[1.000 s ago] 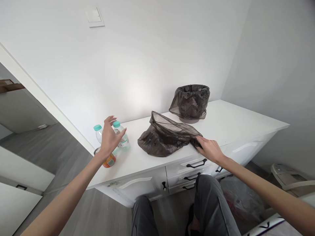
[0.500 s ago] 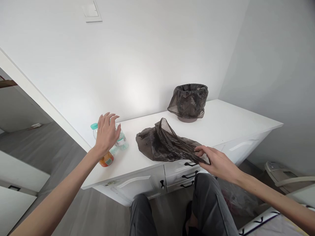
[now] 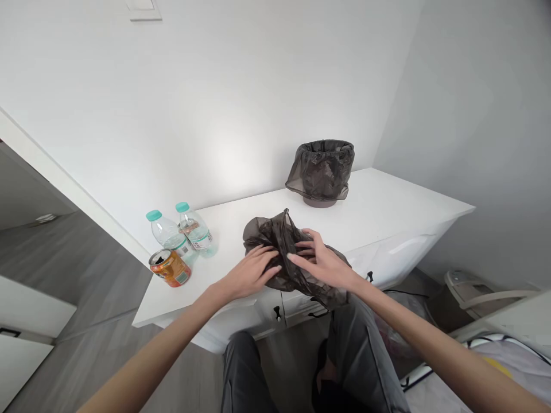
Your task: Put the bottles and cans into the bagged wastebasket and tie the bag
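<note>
bin bag (image 3: pixel 275 234), dark and crumpled, sits at the near edge of the white cabinet top (image 3: pixel 387 206), one corner drooping over the drawers. we have it between both hands. our left hand (image 3: pixel 252 272) lies against its left side with the fingertips sunk in the film (whether they pinch it we cannot tell). our right hand (image 3: pixel 321 261) rests on top, fingers spread and unclenched, probably to keep the slack film bunched. to the left, a can (image 3: pixel 170 268) and two bottles (image 3: pixel 194 229) stand apart from it. far off, a lined bin (image 3: pixel 322 172) stands by the wall.
</note>
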The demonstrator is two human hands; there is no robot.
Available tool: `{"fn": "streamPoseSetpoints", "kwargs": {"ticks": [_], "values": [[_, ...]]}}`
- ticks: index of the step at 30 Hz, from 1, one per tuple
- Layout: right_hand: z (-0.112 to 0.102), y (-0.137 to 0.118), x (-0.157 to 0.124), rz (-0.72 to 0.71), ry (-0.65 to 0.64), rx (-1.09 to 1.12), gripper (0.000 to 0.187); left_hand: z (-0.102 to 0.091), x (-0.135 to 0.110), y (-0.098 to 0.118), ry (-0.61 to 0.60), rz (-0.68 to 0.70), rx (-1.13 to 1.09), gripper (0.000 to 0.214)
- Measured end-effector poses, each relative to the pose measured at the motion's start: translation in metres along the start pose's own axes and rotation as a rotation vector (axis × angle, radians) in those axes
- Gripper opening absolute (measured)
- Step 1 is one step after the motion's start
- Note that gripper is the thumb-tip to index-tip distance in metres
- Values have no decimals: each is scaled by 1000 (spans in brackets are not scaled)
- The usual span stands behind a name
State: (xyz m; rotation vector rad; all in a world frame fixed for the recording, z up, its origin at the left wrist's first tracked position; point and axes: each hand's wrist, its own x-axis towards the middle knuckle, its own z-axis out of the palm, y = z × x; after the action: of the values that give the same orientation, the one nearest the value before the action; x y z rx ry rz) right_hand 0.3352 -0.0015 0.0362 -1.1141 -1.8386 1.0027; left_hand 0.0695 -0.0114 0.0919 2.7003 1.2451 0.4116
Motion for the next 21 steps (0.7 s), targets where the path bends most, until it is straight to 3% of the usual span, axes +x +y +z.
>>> {"fn": "streamPoseSetpoints", "kwargs": {"ticks": [3,5,9,12,15,19,21], "values": [[7,-5,32,119,30,173,87,11,-3,13,-50,108,-59,41],[8,-11,44,188,35,257,84,13,-5,10,18,56,-136,38],[3,-30,46,237,100,336,64,12,-2,-19,403,-387,-395,36],[-9,-50,29,162,78,503,59,7,8,-46,499,-652,-618,42],[-27,-71,9,40,48,707,57,4,21,-56,359,-684,-757,45],[-51,-87,-6,-74,113,884,54,3,36,-41,-13,-643,-1214,47],[-60,-90,-10,-97,130,881,55,1,42,-29,0,-594,-1371,43]]}}
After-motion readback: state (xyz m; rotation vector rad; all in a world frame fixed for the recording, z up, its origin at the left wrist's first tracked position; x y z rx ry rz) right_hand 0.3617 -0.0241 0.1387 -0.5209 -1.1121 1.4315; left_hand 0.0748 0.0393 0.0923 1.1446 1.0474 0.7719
